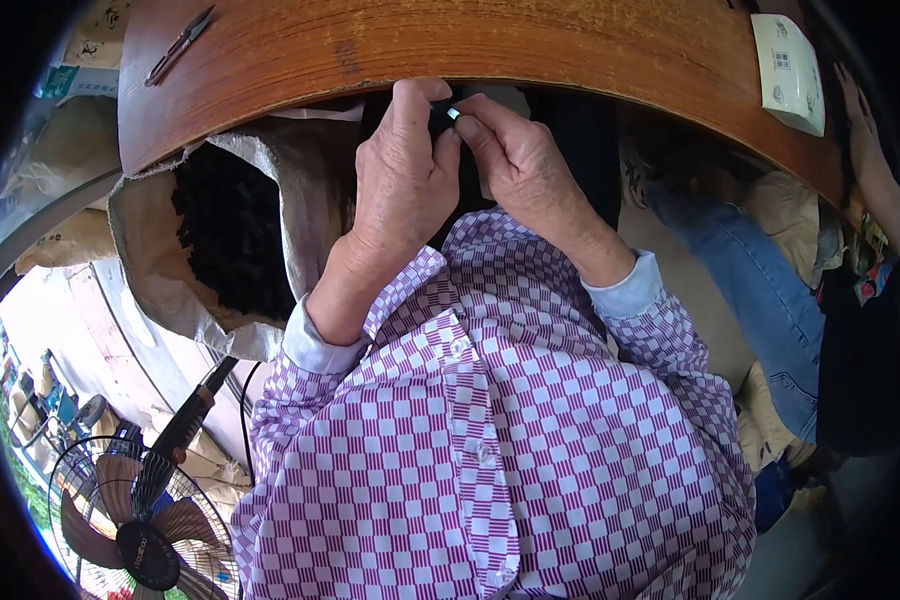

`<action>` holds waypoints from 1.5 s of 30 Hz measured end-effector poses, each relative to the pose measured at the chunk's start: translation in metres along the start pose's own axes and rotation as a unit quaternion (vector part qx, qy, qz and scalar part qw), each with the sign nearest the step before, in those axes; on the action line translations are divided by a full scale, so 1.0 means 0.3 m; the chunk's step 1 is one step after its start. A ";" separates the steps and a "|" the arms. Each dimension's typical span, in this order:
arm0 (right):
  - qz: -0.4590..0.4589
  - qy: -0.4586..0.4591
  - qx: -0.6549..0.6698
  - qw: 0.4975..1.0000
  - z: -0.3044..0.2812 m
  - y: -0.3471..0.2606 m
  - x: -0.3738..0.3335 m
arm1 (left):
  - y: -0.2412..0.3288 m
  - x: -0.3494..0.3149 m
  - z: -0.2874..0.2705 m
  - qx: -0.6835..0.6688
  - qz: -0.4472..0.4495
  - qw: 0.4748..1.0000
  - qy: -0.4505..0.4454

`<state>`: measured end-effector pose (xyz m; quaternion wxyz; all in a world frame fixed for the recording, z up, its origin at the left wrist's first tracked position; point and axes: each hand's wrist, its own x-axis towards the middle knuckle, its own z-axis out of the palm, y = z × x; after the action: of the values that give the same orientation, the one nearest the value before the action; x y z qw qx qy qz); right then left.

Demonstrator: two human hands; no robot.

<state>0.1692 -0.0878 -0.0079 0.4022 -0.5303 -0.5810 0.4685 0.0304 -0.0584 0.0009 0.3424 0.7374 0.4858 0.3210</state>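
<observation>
Both my hands are close together just off the near edge of the wooden table (450, 45). The thumb and index finger of my right hand (523, 165) pinch around a small shiny pale-blue piece (453, 113). Curled fingers and thumb bring my left hand (402, 180) almost against that piece. Between the left fingertips is something dark, which blends into the black behind it, so its shape is unclear. To the left of my left forearm stands an open pale woven sack (145, 235) with many small black pieces (232, 235) inside.
Thread snips (180, 45) lie at the table's far left, and a white tissue pack (788, 75) is on its right end. A fan (150, 550) stands at lower left. On the right are another person's blue-jeaned leg (760, 300) and bare arm (875, 160).
</observation>
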 end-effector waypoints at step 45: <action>0.151 -0.053 0.225 0.961 0.047 -0.093 0.014 | -0.026 -0.067 -0.064 -0.264 -0.122 0.957 0.004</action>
<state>0.1485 -0.0853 0.0158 0.4043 -0.4821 -0.3937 0.6701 0.0045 -0.0712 0.0025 0.5597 0.5545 0.4709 0.3969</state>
